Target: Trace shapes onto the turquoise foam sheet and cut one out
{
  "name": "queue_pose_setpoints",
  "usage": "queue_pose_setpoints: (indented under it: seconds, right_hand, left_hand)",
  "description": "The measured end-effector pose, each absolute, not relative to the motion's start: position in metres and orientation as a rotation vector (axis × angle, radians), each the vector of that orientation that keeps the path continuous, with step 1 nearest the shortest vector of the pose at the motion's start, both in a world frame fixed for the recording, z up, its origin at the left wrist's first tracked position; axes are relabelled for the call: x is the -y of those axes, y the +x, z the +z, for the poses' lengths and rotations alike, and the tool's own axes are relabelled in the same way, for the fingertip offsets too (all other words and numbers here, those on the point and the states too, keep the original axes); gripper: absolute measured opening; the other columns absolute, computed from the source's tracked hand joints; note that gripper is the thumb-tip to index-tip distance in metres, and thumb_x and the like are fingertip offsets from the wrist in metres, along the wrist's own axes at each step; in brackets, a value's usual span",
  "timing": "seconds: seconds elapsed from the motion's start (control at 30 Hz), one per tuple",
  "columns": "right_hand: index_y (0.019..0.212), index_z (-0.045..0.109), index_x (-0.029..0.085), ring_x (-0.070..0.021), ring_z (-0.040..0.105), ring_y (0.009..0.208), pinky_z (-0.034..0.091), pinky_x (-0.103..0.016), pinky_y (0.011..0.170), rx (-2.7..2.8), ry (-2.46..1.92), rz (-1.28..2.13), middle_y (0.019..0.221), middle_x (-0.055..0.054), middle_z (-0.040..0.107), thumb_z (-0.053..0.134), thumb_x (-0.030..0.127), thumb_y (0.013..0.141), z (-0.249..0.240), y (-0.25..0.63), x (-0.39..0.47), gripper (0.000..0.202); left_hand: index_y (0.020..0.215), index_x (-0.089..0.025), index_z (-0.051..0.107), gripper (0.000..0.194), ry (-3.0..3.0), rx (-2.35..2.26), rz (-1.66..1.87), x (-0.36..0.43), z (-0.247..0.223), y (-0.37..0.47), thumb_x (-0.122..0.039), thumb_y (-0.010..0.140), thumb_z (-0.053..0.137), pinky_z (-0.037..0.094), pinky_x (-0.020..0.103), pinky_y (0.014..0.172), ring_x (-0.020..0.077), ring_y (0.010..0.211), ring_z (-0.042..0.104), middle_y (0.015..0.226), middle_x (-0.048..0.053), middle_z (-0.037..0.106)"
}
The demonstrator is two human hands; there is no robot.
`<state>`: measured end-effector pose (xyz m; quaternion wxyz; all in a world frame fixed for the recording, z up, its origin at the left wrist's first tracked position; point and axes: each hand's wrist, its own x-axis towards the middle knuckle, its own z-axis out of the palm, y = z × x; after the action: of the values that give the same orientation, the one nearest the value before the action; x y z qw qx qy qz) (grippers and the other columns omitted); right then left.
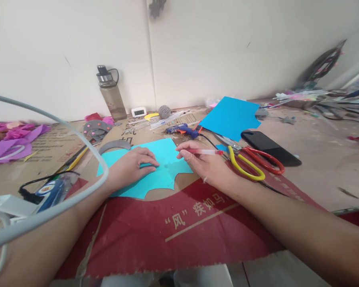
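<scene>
A light blue sheet [164,175] lies on the cardboard, its near edge cut in scallops. My left hand [139,165] rests on its left part, fingers loosely spread and slightly bent, thumb apart. At the sheet's right edge, my right hand [205,163] grips a red pen [206,152] between thumb and fingers. Whether the tip touches the sheet is hard to make out. Just right of this hand are scissors [247,169] with one yellow and one red handle. A darker blue sheet [231,117] with a notched right edge lies behind them.
A black phone [271,148] lies beside the scissors, and a blue glue gun [184,129] behind the sheet. By the wall stand a water bottle [112,95] and a small white digital timer [139,112]. A pale cable [89,147] loops across the left foreground. Red cardboard [137,235] covers the near table.
</scene>
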<state>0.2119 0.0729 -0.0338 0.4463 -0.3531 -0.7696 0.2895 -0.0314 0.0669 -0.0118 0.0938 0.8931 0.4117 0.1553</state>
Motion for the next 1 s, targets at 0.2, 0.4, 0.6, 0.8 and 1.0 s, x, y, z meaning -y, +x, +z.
queue_pose_setpoints:
  seconds: [0.2,0.4,0.6,0.8,1.0]
  right_hand:
    - [0.1,0.061,0.019,-0.017,0.062,0.086,0.049,-0.032,0.078,1.847,-0.902,0.668,0.091,-0.006,0.067,0.046,0.03,0.091,-0.033,0.217,-0.083,0.021]
    - [0.098,0.061,0.018,-0.017,0.063,0.082,0.05,-0.032,0.077,1.869,-0.988,0.641,0.089,-0.005,0.067,0.045,0.031,0.091,-0.034,0.216,-0.086,0.021]
    - [0.093,0.061,0.019,-0.0151,0.062,0.08,0.049,-0.029,0.074,1.897,-0.95,0.62,0.084,-0.004,0.067,0.044,0.027,0.091,-0.035,0.215,-0.086,0.018]
    - [0.094,0.061,0.019,-0.0149,0.064,0.08,0.048,-0.028,0.074,1.953,-0.907,0.689,0.083,-0.002,0.069,0.047,0.024,0.09,-0.034,0.213,-0.078,0.015]
    - [0.096,0.063,0.022,-0.0167,0.063,0.094,0.047,-0.031,0.085,2.126,-0.78,0.676,0.098,-0.002,0.069,0.049,0.024,0.091,-0.036,0.209,-0.065,0.016]
  left_hand:
    - [0.108,-0.025,0.067,0.026,2.773,-1.139,0.442,-0.065,-0.016,-0.028,-0.035,0.09,0.052,0.04,0.038,0.095,0.0205,0.106,0.055,0.114,0.004,0.064]
    - [0.12,-0.029,0.061,0.032,2.779,-1.066,0.299,-0.061,-0.013,-0.016,-0.038,0.091,0.05,0.033,0.042,0.102,0.0228,0.116,0.047,0.125,0.004,0.058]
    - [0.12,-0.028,0.06,0.032,2.762,-1.078,0.245,-0.062,-0.013,-0.005,-0.036,0.094,0.044,0.029,0.044,0.104,0.0224,0.118,0.047,0.125,0.003,0.059]
    - [0.124,-0.024,0.056,0.035,2.586,-1.203,0.48,-0.063,-0.002,-0.018,-0.034,0.093,0.043,0.036,0.036,0.102,0.0192,0.118,0.05,0.127,0.004,0.059]
    - [0.107,-0.018,0.065,0.031,2.322,-1.557,0.646,-0.074,0.006,-0.038,-0.036,0.088,0.049,0.047,0.033,0.087,0.0199,0.099,0.061,0.109,0.006,0.068]
